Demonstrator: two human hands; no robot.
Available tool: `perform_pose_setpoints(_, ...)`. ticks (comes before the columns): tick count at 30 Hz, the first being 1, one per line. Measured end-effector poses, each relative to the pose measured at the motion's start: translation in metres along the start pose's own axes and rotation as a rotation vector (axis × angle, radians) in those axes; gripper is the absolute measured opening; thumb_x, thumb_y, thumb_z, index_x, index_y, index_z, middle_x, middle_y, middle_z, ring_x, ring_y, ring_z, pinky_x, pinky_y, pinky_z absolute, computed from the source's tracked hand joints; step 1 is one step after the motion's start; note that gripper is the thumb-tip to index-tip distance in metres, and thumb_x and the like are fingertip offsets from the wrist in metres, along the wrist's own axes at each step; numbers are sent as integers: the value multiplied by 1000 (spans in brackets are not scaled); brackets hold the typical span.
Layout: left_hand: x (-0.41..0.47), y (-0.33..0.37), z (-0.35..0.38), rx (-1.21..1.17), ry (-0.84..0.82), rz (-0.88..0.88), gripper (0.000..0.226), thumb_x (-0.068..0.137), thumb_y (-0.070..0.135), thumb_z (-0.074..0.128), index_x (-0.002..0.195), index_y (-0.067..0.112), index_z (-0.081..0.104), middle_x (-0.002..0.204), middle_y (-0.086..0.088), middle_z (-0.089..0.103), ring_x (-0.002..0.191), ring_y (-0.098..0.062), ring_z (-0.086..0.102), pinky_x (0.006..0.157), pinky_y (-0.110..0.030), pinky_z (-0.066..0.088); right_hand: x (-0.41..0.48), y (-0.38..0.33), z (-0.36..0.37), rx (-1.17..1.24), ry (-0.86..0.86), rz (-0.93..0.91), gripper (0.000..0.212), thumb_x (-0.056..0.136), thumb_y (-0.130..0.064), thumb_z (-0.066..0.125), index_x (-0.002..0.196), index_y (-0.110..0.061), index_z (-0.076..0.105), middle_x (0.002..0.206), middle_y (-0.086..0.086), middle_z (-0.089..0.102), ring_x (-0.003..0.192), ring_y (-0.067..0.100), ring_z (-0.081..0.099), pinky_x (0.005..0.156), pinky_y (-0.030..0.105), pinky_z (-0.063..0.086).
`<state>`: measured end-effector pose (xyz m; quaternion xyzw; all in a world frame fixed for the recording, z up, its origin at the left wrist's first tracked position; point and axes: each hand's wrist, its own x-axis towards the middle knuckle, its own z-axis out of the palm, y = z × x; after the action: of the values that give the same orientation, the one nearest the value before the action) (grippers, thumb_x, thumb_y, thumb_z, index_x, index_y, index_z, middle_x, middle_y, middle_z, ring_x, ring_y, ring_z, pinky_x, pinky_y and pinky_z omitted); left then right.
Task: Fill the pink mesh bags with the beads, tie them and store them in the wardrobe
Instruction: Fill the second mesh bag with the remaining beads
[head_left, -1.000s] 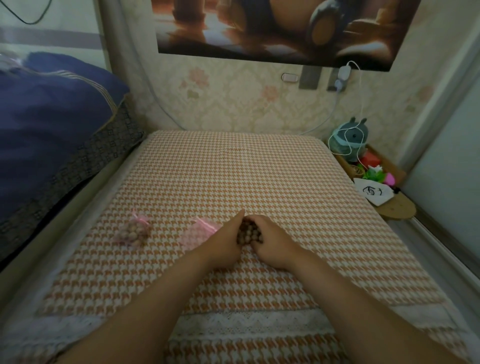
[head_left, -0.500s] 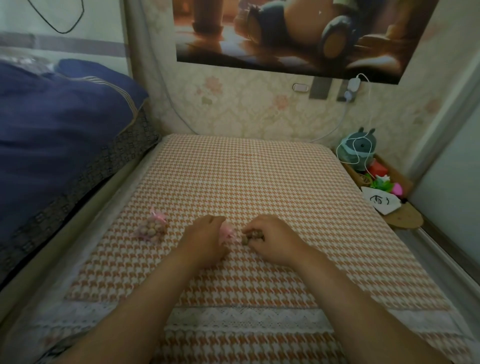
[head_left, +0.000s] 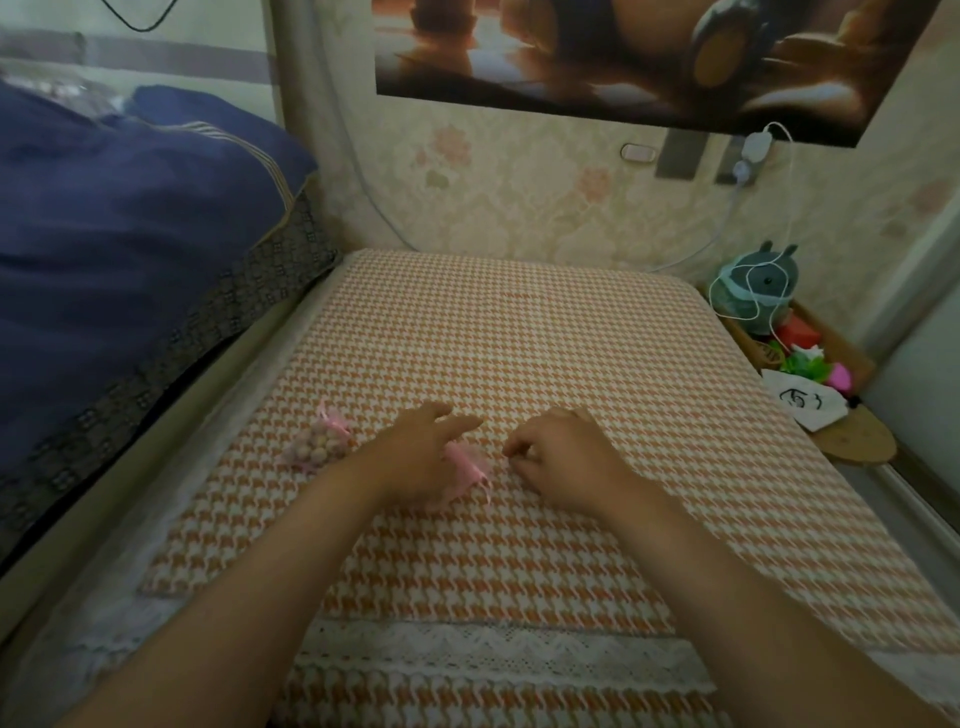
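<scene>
Both hands rest on the orange houndstooth cloth (head_left: 519, 338). My left hand (head_left: 421, 457) grips an empty pink mesh bag (head_left: 467, 470), which sticks out from under its thumb side, and the forefinger is stretched forward. A short gap to the right, my right hand (head_left: 563, 457) is curled into a loose fist. The brown beads it gathered are hidden inside it, and no loose beads show on the cloth. A filled pink mesh bag (head_left: 319, 441), tied with a ribbon and full of pale beads, lies left of my left hand.
A dark blue quilt (head_left: 119, 234) is piled on the bed at the left. At the right edge a low wooden shelf (head_left: 857, 441) holds a grey plush toy (head_left: 761, 291), a white cable, small coloured items and a paper note (head_left: 802, 405). The wall is behind.
The bead pile that lay between my hands is gone from view inside my right fist. My left hand picked up the empty pink bag. The hands drew apart, and the view tilted down.
</scene>
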<state>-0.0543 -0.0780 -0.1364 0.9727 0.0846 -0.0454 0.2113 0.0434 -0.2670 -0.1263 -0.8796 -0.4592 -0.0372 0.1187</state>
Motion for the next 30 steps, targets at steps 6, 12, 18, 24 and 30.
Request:
perform_pose_setpoints(6, 17, 4, 1, 24, -83, 3, 34, 82, 28, 64, 115, 35, 59, 131, 5, 44, 124, -17, 36, 104, -33, 36, 1, 4, -5, 386, 25, 203, 19, 96, -25, 66, 112, -30, 72, 95, -19, 67, 69, 1, 68, 56, 10, 51)
perform_pose_setpoints(12, 17, 3, -10, -16, 69, 62, 6, 85, 23, 63, 83, 28, 63, 91, 10, 62, 85, -10, 56, 70, -23, 42, 5, 6, -9, 528, 51, 235, 14, 94, -30, 68, 107, -28, 73, 90, -15, 71, 70, 1, 67, 66, 18, 56)
perform_pose_setpoints(18, -2, 17, -25, -228, 256, 146, 10, 87, 29, 70, 79, 28, 63, 74, 10, 63, 67, -2, 57, 64, -21, 46, 7, -7, -20, 750, 195, 205, 8, 94, -28, 69, 101, -29, 72, 88, -10, 71, 71, 10, 67, 63, 19, 57)
perform_pose_setpoints(24, -10, 38, -26, -315, 398, 197, 8, 80, 24, 77, 76, 21, 71, 69, 16, 56, 66, 9, 52, 59, -6, 36, 0, -17, -31, 777, 209, 74, 12, 92, -24, 69, 101, -31, 73, 92, -14, 71, 75, 6, 63, 71, 20, 54)
perform_pose_setpoints(30, -9, 35, -21, -272, 290, 94, 6, 77, 28, 81, 76, 24, 76, 65, 14, 63, 59, 7, 55, 56, -9, 38, -6, -11, -27, 689, 43, 88, 14, 93, -24, 70, 100, -35, 71, 90, -13, 70, 75, 14, 68, 67, 36, 63)
